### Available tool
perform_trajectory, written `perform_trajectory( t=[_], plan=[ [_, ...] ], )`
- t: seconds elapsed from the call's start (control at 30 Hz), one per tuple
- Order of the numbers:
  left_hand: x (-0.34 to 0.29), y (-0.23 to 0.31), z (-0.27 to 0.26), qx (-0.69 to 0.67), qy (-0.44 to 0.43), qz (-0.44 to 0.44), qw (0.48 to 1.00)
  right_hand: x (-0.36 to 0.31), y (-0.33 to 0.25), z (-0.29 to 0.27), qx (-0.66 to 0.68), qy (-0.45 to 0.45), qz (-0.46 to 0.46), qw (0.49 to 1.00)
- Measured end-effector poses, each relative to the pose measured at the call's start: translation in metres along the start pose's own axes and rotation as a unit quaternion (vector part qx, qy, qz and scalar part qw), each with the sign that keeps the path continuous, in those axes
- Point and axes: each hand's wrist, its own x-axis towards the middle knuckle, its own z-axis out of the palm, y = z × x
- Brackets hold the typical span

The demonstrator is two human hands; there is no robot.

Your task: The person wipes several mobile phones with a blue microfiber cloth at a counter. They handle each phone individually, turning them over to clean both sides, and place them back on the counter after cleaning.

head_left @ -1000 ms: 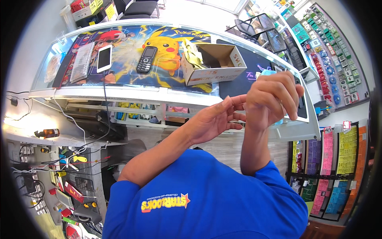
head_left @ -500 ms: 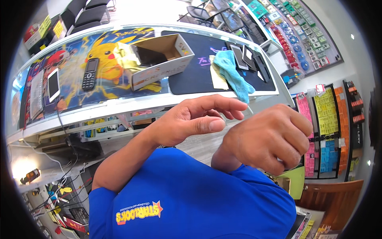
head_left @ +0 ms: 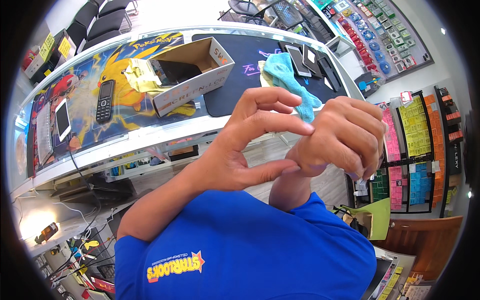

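Observation:
My left hand (head_left: 250, 137) is raised in front of my blue shirt, its thumb and fingers spread in a wide curve with nothing held. The thumb tip and forefinger tip meet the edge of my right hand (head_left: 345, 135) near the wrist. That right hand has its back turned up and its fingers curled down into a loose fist. Its palm is hidden, and nothing shows in it. Just beyond the hands, a turquoise cloth (head_left: 286, 80) hangs over the near edge of the counter (head_left: 192, 125).
On the counter stand an open white carton (head_left: 195, 92) with dark screens inside, a black keypad phone (head_left: 105, 101) and a white smartphone (head_left: 63, 120). More phones (head_left: 298, 60) lie by the cloth. Racks of coloured cards (head_left: 417, 127) line the right wall.
My left hand has risen and spread its thumb and fingers, reaching my right wrist. My right hand has moved slightly up, its fingers still curled.

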Motion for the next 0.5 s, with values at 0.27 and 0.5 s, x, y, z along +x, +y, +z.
perform_trajectory(
  t=[0.27, 0.5],
  plan=[
    [0.004, -0.006, -0.017, 0.045, -0.019, 0.011, 0.999, -0.003, -0.001, -0.007, 0.005, 0.066, -0.049, 0.997],
    [0.014, 0.002, -0.032, 0.089, -0.063, 0.006, 0.994, -0.005, -0.007, -0.013, -0.05, 0.097, -0.035, 0.993]
  ],
)
